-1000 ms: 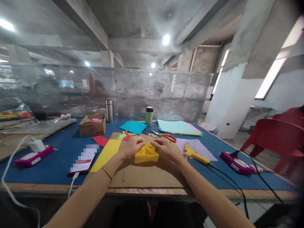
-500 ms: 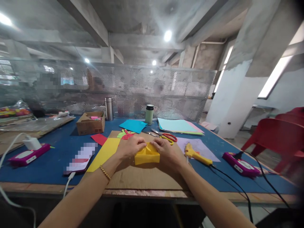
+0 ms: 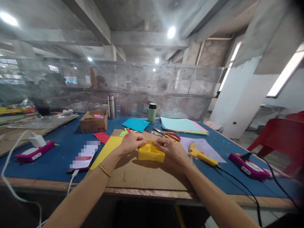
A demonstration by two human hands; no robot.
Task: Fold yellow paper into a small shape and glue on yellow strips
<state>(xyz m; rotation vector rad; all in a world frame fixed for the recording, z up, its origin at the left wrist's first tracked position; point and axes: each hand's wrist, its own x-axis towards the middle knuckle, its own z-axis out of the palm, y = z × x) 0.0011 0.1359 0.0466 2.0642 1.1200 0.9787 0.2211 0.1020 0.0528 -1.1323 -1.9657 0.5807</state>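
Between my hands is a small yellow paper box (image 3: 151, 156) with an open top and folded paper inside it. My left hand (image 3: 132, 143) pinches its left upper edge between thumb and fingers. At the right upper edge, my right hand (image 3: 169, 148) pinches the box in the same way. Beneath lies a sheet of brown cardboard (image 3: 133, 177), with yellow paper (image 3: 108, 150) on its left side. Red and green paper cut-outs (image 3: 125, 132) lie just behind my left hand. Scissors with red handles (image 3: 173, 136) and another yellow-handled pair rest behind my right hand.
Right of my hands, a yellow glue gun (image 3: 201, 155) lies on lilac paper (image 3: 213, 148), its black cord trailing off the table. A phone (image 3: 85, 156) sits left. Behind stand a cardboard box (image 3: 93, 124), a steel flask (image 3: 111, 107) and a green bottle (image 3: 152, 114). Purple power strips (image 3: 248, 166) flank the table.
The whole view has shifted slightly. The yellow paper box is turned a little and its inner folds look more spread; both hands still pinch its upper edges.
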